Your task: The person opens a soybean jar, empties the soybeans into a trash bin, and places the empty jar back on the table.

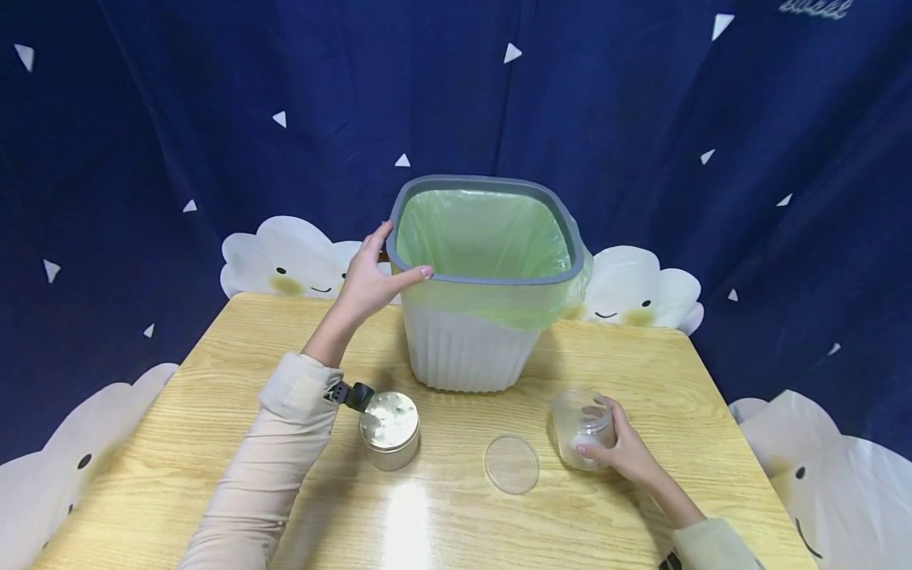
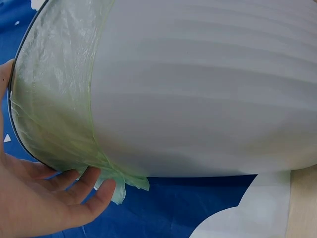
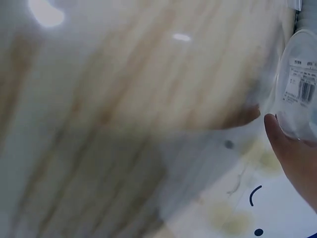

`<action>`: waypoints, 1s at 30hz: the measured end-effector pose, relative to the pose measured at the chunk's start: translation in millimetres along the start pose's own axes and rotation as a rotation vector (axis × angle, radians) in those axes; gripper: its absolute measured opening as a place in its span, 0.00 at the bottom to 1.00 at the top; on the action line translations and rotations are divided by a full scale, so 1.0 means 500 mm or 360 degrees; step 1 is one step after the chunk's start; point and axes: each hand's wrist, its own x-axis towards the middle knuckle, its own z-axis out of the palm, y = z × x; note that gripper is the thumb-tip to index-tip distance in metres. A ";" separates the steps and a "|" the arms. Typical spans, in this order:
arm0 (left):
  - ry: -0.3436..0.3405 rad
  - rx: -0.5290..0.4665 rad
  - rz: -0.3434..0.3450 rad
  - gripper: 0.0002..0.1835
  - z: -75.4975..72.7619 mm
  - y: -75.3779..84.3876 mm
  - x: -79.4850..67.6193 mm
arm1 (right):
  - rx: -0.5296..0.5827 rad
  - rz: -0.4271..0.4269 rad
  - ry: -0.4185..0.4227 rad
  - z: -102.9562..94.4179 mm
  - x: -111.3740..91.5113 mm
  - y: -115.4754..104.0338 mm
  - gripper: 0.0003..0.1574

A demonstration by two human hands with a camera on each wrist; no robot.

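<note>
A white ribbed trash can [image 1: 466,348] with a grey rim and a green plastic liner [image 1: 484,229] stands upright on the table. My left hand [image 1: 366,285] holds its left front corner, thumb along the front of the rim and fingers on the side. In the left wrist view, the fingers [image 2: 84,193] lie against the folded-over liner. My right hand [image 1: 627,451] grips a clear plastic jar [image 1: 570,419] at the right of the table. The jar's base shows a barcode label [image 3: 302,87] in the right wrist view. A clear round lid [image 1: 511,464] lies flat left of the jar.
A round tin [image 1: 389,443] with a shiny silver top stands below my left wrist. The wooden table [image 1: 613,530] ends just behind the trash can. A dark blue curtain [image 1: 342,95] with white triangles and clouds hangs beyond and around it.
</note>
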 end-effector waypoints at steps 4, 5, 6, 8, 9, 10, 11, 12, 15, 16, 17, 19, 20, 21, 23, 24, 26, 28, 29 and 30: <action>0.0003 -0.0009 0.0006 0.51 0.001 -0.003 0.002 | 0.0020 -0.0035 -0.0037 0.002 -0.008 0.012 0.58; 0.0004 -0.0009 0.0007 0.51 0.001 -0.004 0.002 | 0.0025 -0.0031 -0.0045 0.003 -0.011 0.014 0.59; 0.0005 -0.0009 0.0008 0.51 0.001 -0.004 0.003 | 0.0019 -0.0029 -0.0049 0.003 -0.014 0.016 0.60; 0.0005 -0.0008 0.0008 0.51 0.000 -0.004 0.003 | 0.0016 -0.0033 -0.0060 0.003 -0.019 0.019 0.62; 0.0003 -0.0007 0.0008 0.51 0.000 -0.003 0.003 | 0.0008 -0.0030 -0.0067 0.002 -0.021 0.019 0.63; 0.0000 -0.0007 0.0006 0.51 0.000 -0.003 0.003 | -0.0008 -0.0026 -0.0078 0.000 -0.023 0.018 0.64; -0.0003 -0.0008 0.0005 0.51 0.000 -0.002 0.002 | -0.0029 -0.0032 -0.0082 -0.002 -0.026 0.016 0.65; -0.0006 -0.0009 0.0004 0.51 -0.001 -0.002 0.002 | -0.0051 -0.0054 -0.0085 -0.005 -0.027 0.012 0.66; -0.0013 -0.0010 -0.0002 0.51 -0.001 -0.002 0.001 | -0.0110 -0.0141 -0.0068 -0.019 -0.027 -0.009 0.68; -0.0014 -0.0009 -0.0002 0.51 -0.001 -0.001 0.001 | -0.0138 -0.0194 -0.0050 -0.024 -0.026 -0.018 0.68; -0.0014 -0.0010 -0.0003 0.51 -0.002 -0.001 0.001 | -0.0159 -0.0247 -0.0023 -0.029 -0.023 -0.027 0.68; -0.0015 -0.0006 -0.0002 0.51 -0.003 0.000 0.000 | -0.0181 -0.0374 0.0024 -0.037 -0.016 -0.046 0.66; -0.0015 -0.0007 -0.0001 0.51 -0.003 0.000 0.000 | -0.0190 -0.0432 0.0042 -0.040 -0.011 -0.055 0.66; -0.0015 -0.0006 -0.0001 0.51 -0.003 0.000 0.000 | -0.0191 -0.0483 0.0056 -0.043 -0.007 -0.065 0.65; -0.0015 -0.0010 -0.0002 0.51 -0.003 0.000 -0.001 | -0.0167 -0.0575 0.0068 -0.045 0.001 -0.085 0.64; -0.0018 -0.0011 -0.0004 0.51 -0.003 0.001 -0.001 | -0.0159 -0.0608 0.0071 -0.045 0.004 -0.096 0.64; -0.0024 -0.0013 -0.0011 0.51 -0.003 0.000 -0.001 | -0.0138 -0.0668 0.0068 -0.041 0.011 -0.117 0.63; -0.0033 -0.0002 -0.0015 0.51 -0.003 0.001 0.000 | -0.0125 -0.0719 0.0066 -0.036 0.017 -0.141 0.63; -0.0036 0.0006 -0.0015 0.51 -0.004 0.001 0.000 | -0.0124 -0.0740 0.0055 -0.032 0.019 -0.156 0.62; -0.0039 0.0015 -0.0016 0.51 -0.004 0.001 0.000 | -0.0114 -0.0760 0.0047 -0.027 0.021 -0.172 0.61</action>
